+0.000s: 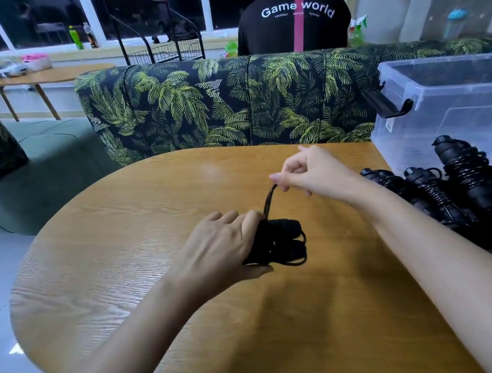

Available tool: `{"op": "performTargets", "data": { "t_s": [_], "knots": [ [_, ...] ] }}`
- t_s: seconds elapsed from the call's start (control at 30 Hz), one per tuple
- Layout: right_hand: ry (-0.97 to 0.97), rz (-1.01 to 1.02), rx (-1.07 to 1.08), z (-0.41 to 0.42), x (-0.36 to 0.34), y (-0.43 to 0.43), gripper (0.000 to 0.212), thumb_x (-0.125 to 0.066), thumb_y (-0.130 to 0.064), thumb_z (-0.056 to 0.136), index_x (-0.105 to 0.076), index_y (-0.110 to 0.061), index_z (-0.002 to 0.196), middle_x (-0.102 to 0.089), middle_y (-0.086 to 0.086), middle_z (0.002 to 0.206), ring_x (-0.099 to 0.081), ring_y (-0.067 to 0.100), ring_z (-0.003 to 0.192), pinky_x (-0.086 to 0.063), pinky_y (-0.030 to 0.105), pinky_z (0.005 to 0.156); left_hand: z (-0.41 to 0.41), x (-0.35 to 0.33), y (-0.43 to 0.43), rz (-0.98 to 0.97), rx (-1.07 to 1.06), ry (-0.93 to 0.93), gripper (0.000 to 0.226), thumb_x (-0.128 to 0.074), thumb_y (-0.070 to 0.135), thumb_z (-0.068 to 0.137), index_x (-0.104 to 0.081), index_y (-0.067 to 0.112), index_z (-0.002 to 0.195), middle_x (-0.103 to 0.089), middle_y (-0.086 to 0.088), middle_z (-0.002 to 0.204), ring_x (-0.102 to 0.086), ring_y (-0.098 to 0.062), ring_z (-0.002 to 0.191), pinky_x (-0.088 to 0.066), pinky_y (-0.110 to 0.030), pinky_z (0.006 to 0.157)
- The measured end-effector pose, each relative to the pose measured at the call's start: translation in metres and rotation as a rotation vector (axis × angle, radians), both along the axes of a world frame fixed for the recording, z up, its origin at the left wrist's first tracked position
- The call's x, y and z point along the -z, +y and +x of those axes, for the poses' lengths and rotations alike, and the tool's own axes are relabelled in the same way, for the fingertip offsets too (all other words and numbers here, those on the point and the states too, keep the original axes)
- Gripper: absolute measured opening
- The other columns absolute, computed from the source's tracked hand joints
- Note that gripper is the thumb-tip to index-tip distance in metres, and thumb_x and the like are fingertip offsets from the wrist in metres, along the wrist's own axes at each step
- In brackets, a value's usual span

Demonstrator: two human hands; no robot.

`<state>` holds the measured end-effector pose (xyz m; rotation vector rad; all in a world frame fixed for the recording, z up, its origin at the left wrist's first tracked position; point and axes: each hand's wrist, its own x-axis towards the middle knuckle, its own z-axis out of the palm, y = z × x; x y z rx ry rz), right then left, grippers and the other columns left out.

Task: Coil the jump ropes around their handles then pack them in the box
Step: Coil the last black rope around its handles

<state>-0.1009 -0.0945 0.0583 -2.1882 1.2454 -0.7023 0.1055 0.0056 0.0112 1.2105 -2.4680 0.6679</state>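
Clamps the black jump rope (277,246), well in from the edges of the surface (121,249), with the left hand (218,246); pinches its limp, light-looking cord (268,202) in the right hand (308,171); probably best held by the stiff handles (289,227).

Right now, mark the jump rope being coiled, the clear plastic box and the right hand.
jump rope (281,238), head view, wrapped handle bundle.
clear plastic box (460,88), head view, near rim.
right hand (314,171), head view, middle of hand.
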Motion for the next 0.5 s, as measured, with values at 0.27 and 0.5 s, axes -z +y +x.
{"op": "performTargets", "data": {
  "t_s": [0.27, 0.5],
  "knots": [
    [0.075, -0.288, 0.12, -0.004, 0.019, 0.081, 0.027, -0.052, -0.047, 0.097, -0.074, -0.035, 0.086, -0.053, -0.017, 0.05, -0.045, 0.007, 0.05, -0.03, 0.025, 0.051, 0.005, -0.011, -0.008, -0.02, -0.27, 0.141, 0.067, -0.082, 0.062, 0.057, -0.061, 0.011, 0.097, -0.066, -0.001, 0.073, -0.062, -0.024, 0.06, -0.04, -0.027, 0.047],
    [-0.1, -0.083, 0.097, 0.006, 0.042, 0.108, 0.023, -0.054, -0.037, 0.098, -0.072, -0.029, 0.085, -0.064, -0.013, 0.065, -0.056, 0.007, 0.058, -0.049, 0.032, 0.067, 0.007, -0.032, -0.012, 0.113, -0.463, 0.429, 0.085, -0.062, 0.083, 0.058, -0.057, 0.019, 0.113, -0.073, -0.003, 0.089, -0.068, -0.029, 0.077, -0.042, -0.031, 0.057]
  ]
}}
